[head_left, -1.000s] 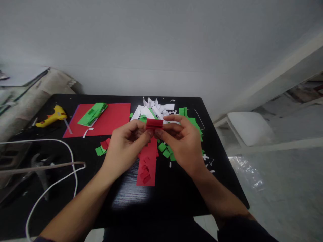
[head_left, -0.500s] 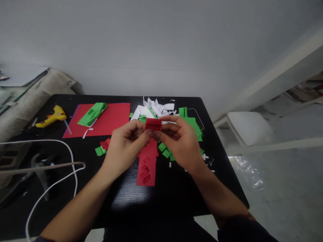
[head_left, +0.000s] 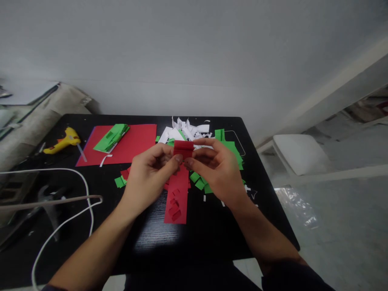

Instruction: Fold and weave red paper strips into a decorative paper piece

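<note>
A small folded piece of red paper is pinched between both hands over the middle of the table. My left hand grips its left side, thumb in front. On its right side, my right hand holds it with thumb and fingers; the fingers behind are partly hidden. Beneath the hands lies a red paper strip, with several small red paper bits on its near end. Green paper pieces lie beside the strip, under and around my right hand.
White paper scraps are heaped at the back. Left of them, a folded green paper stack rests on a red sheet. A yellow glue gun, a white cable and pliers occupy the left. A white stool stands right.
Both hands stay on the folded red paper, which has shifted very slightly to the left and up. The things on the table look unchanged.
</note>
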